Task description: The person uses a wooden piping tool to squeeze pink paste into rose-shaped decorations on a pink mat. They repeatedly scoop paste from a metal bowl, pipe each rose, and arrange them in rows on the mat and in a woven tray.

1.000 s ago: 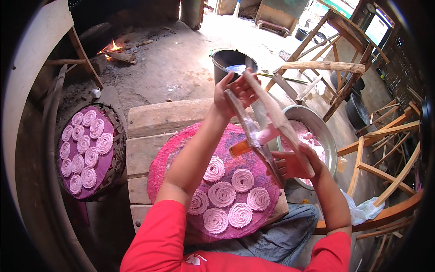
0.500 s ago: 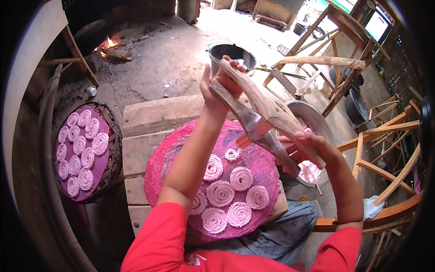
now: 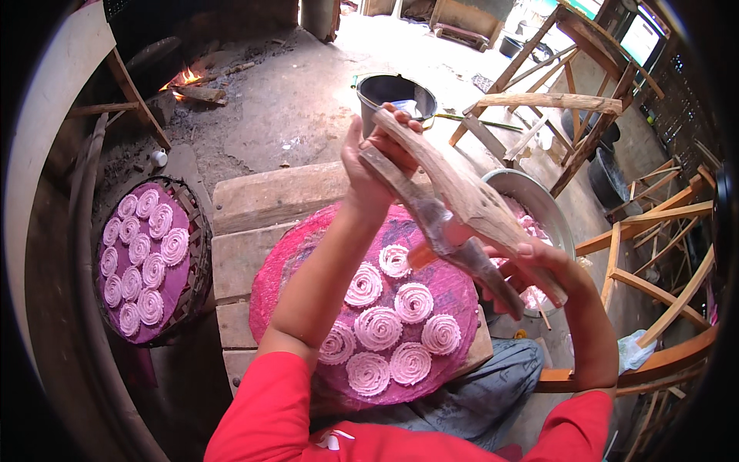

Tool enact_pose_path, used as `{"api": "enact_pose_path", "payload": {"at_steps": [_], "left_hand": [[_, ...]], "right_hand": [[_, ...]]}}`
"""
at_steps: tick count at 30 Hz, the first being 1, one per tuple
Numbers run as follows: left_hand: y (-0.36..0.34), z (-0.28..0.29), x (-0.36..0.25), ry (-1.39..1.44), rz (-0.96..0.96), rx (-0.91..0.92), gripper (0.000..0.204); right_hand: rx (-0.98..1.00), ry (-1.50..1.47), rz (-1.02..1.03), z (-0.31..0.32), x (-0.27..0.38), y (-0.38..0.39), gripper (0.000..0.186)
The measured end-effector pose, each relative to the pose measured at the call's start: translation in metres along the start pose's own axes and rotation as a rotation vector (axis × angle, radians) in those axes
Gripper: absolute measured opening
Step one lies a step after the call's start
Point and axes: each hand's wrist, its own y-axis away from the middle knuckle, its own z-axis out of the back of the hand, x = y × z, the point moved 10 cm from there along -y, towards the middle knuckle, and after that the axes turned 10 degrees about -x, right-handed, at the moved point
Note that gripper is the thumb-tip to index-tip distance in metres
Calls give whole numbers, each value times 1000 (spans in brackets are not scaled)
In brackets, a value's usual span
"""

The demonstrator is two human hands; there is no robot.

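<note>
A wooden hand press (image 3: 473, 196) with two long handles is held slantwise over a round pink cloth-covered tray (image 3: 269, 281). My left hand (image 3: 375, 165) is closed round the handles' far left ends, and my right hand (image 3: 539, 266) grips their near right ends. Between the handles, an orange tube (image 3: 421, 256) points down, close to a pink dough swirl (image 3: 395, 260) on the tray. Several more spiral dough rounds (image 3: 377, 327) lie nearer to me. The dough inside the press is hidden.
A metal basin (image 3: 566, 223) of pink dough stands to the right. On the left, another round tray (image 3: 181, 289) carries several swirls. The tray before me rests on a plank bench (image 3: 254, 250). Beyond are a black bucket (image 3: 377, 88), a fire (image 3: 183, 77) and wooden frames (image 3: 616, 269).
The swirl below the orange tube has grown from a small ring into a fuller spiral. Both hands have shifted slightly right and nearer with the press.
</note>
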Motion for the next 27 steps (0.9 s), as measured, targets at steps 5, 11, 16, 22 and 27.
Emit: {"api": "enact_pose_path", "payload": {"at_steps": [5, 11, 16, 22, 27], "left_hand": [[-18, 12, 5, 94, 83, -11, 53], [0, 47, -28, 5, -1, -167, 49], [14, 55, -33, 135, -19, -119, 42], [7, 34, -48, 111, -65, -3, 39], [-1, 5, -59, 152, -84, 68, 35]], "right_hand": [[11, -29, 164, 6, 11, -13, 65], [9, 12, 109, -4, -18, -32, 62], [233, -436, 163, -39, -29, -62, 78], [341, -848, 148, -86, -40, -110, 51], [251, -628, 174, -87, -44, -116, 52]]}}
